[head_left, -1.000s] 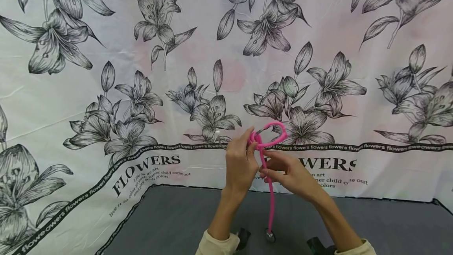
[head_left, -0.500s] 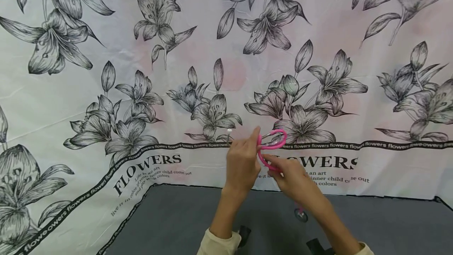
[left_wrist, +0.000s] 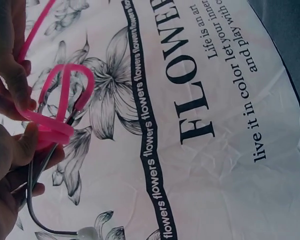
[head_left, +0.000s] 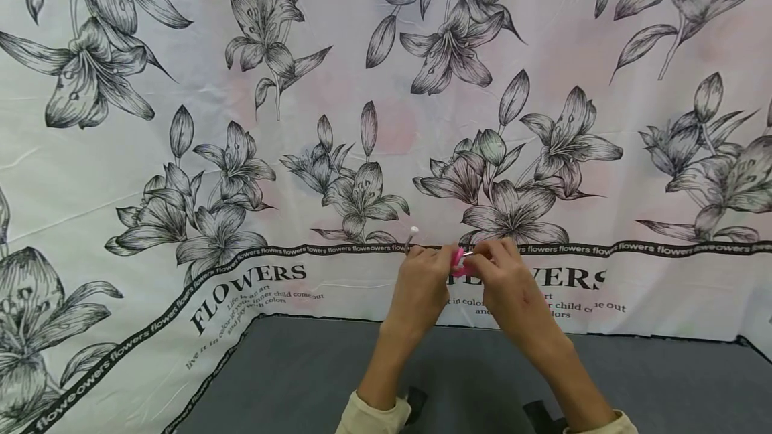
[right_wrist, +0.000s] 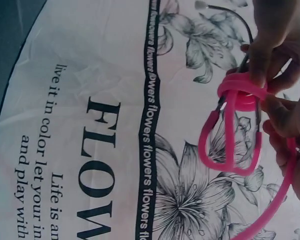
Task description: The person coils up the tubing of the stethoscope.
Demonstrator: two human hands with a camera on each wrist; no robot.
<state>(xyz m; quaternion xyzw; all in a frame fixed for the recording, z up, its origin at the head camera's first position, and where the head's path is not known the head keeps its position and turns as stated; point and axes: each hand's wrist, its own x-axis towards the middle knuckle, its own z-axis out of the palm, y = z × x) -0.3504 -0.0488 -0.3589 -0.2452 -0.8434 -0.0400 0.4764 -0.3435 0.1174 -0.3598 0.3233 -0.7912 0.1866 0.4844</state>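
A stethoscope with pink tubing [right_wrist: 231, 135] is held up in front of the printed cloth. My left hand [head_left: 420, 290] grips it where the tubing is wound around the metal ear tubes [left_wrist: 29, 190]; a white ear tip [head_left: 413, 230] sticks out beyond these fingers. My right hand [head_left: 512, 290] pinches the tubing close beside the left fingertips, at the wound turns [right_wrist: 240, 90]. Past the turns, the Y-shaped part of the tubing forms a loop [left_wrist: 90, 85]. A free length of tubing [right_wrist: 265, 220] trails from the right hand. The chest piece is out of sight.
A white cloth [head_left: 338, 153] printed with black lilies hangs behind the hands. Its lower edge, with a lettered black band [head_left: 338, 248], meets the dark grey table top [head_left: 301, 367]. Black straps [head_left: 416, 402] sit at the cuffs.
The right hand has risen and come up to the left hand, carrying tubing around the ear tubes. The loop dropped behind the hands, and the chest piece, hanging low earlier, has left the head view.
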